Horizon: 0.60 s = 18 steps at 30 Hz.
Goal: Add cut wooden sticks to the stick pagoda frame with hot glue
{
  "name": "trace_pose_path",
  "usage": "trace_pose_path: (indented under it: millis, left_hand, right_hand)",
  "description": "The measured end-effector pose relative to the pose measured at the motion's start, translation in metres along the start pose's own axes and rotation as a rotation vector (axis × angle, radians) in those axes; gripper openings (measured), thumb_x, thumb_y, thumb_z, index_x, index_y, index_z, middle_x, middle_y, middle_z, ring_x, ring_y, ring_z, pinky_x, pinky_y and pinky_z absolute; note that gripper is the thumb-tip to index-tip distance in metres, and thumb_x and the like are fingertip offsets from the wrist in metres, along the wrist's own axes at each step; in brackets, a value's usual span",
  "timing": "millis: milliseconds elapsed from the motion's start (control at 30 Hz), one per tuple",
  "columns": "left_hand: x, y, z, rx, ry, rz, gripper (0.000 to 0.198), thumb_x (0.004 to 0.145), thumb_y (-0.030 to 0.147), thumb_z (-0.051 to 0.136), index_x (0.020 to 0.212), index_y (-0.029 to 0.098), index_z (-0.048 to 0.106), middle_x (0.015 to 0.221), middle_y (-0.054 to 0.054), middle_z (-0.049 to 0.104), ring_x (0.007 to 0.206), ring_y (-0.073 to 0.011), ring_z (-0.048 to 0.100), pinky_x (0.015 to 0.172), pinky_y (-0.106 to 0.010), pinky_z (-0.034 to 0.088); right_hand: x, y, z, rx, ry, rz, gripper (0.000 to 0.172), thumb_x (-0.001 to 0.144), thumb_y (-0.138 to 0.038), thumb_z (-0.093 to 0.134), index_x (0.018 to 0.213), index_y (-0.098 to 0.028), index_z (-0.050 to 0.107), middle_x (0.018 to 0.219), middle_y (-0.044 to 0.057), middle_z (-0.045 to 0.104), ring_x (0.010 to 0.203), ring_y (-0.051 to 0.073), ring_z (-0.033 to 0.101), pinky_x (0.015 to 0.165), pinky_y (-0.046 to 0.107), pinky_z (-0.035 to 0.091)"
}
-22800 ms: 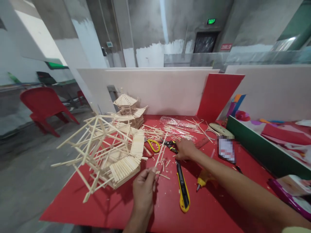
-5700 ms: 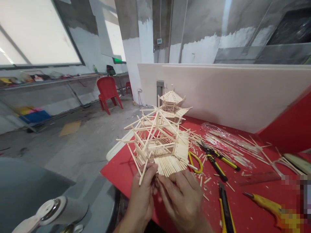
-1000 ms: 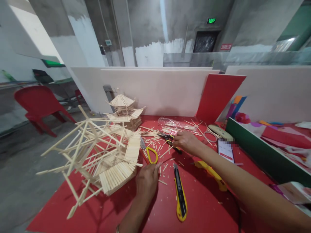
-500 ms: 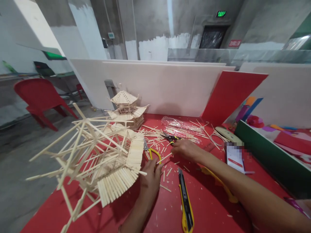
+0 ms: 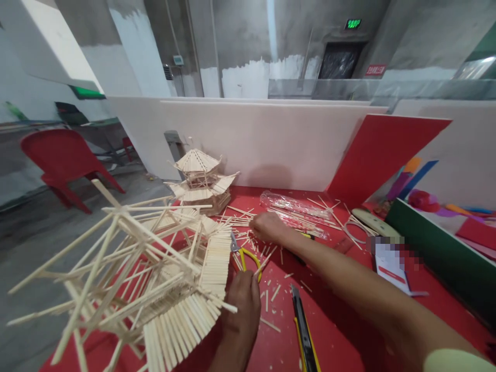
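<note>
My left hand [image 5: 242, 306] rests on the red tabletop [image 5: 349, 320] with its fingers curled, pinching a thin wooden stick [image 5: 266, 261] that points up and to the right. It sits beside the slatted roof of a large stick-built model [image 5: 155, 279] and just below the yellow-handled scissors [image 5: 247, 257]. My right hand [image 5: 267, 227] reaches left across the table. Its fingers are curled down onto a pile of loose sticks [image 5: 239, 221]; what they grip is hidden.
A small finished stick pagoda [image 5: 199, 178] stands at the back by the white foam wall [image 5: 271, 139]. A clear bag of sticks [image 5: 294, 206], a yellow utility knife [image 5: 306, 336], a phone [image 5: 391, 261] and a leaning red board [image 5: 383, 155] are to the right. A red chair [image 5: 58, 160] stands off left.
My right hand has moved left, off the yellow-handled pliers and onto the loose sticks. My left hand has drawn back a little with its stick. The view has moved closer to the large model.
</note>
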State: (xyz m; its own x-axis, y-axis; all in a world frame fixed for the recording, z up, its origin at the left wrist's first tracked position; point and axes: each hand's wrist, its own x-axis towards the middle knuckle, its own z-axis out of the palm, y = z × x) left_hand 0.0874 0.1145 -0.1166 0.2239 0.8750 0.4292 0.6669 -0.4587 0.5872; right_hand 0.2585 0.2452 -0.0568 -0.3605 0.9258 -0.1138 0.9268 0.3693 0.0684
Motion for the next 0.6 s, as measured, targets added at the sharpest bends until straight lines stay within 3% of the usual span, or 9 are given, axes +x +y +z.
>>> trace_pose_path:
  millis: [233,467,600]
  left_hand:
    - [-0.001,-0.002,0.003,-0.016,0.093,0.057,0.02,0.091,0.012,0.046,0.098,0.02,0.063,0.094,-0.01,0.065,0.084,-0.0233,0.066,0.072,-0.036,0.054]
    - [-0.006,0.0,0.004,-0.103,0.086,0.033,0.022,0.089,0.013,0.05,0.102,0.019,0.066,0.101,-0.011,0.067,0.091,-0.025,0.067,0.077,-0.038,0.056]
    - [-0.007,0.002,0.005,-0.135,0.07,0.045,0.021,0.089,0.012,0.05,0.097,0.019,0.068,0.096,-0.011,0.068,0.085,-0.0236,0.069,0.073,-0.035,0.057]
  right_hand:
    - [0.047,-0.023,0.007,-0.004,-0.042,0.025,0.037,0.093,-0.037,0.06,0.123,-0.015,0.057,0.123,0.01,0.059,0.105,0.022,0.062,0.088,0.043,0.053]
    - [0.041,0.001,-0.009,0.022,-0.023,0.043,0.035,0.094,-0.037,0.058,0.124,-0.018,0.057,0.124,0.008,0.059,0.105,0.021,0.061,0.088,0.043,0.054]
    - [0.034,-0.003,-0.016,0.038,-0.036,0.054,0.035,0.095,-0.037,0.058,0.124,-0.018,0.057,0.124,0.008,0.059,0.105,0.021,0.061,0.088,0.043,0.054]
